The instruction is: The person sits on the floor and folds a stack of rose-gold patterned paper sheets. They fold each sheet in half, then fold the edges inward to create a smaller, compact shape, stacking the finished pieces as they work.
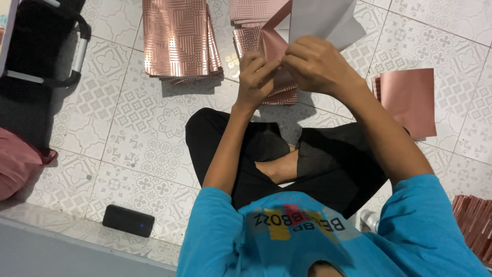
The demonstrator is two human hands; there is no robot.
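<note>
I sit cross-legged on a patterned tile floor. Both hands are raised over my knees and grip one folded sheet of paper, rose-gold on one face and grey-white on the other. My left hand pinches its lower left fold. My right hand pinches the same fold just to the right, fingers touching the left hand. The grey side stands up above my right hand.
A stack of rose-gold patterned sheets lies ahead on the left, another stack sits behind my hands. Plain pink sheets lie at the right, more at the lower right. A black phone lies near left. A dark bag sits far left.
</note>
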